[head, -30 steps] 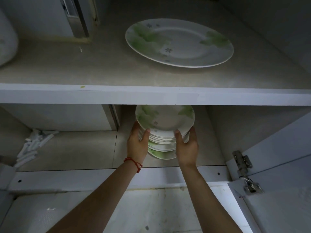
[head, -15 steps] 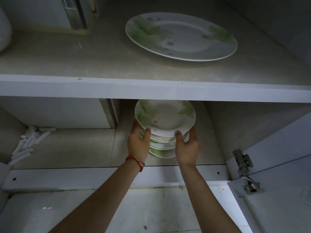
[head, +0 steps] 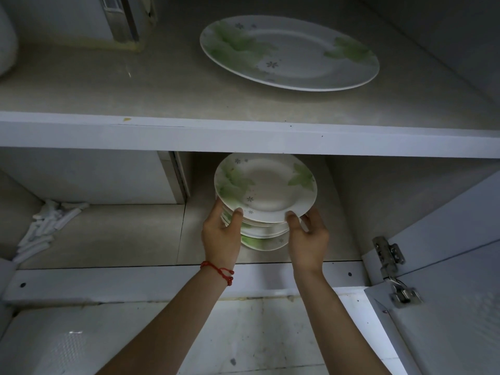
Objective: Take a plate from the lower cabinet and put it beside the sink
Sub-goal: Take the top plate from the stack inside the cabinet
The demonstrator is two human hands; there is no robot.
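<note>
A stack of white plates with green leaf prints [head: 259, 234] stands on the lower cabinet shelf [head: 121, 234]. The top plate [head: 266, 186] is tilted up, its far edge near the underside of the upper shelf. My left hand [head: 221, 234] grips its near left rim, thumb on top. My right hand [head: 308, 236] holds its near right rim, thumb on top and fingers under. The lower plates are partly hidden behind both hands.
A large oval plate [head: 289, 52] with the same print lies on the upper shelf [head: 243, 136]. Several white stick-like pieces [head: 46, 228] lie at the lower shelf's left. The open cabinet door with its metal hinge [head: 392, 269] is at the right.
The top plate has lifted and tilted away from the stack, and both hands have risen slightly with it. The view has shifted down a little.
</note>
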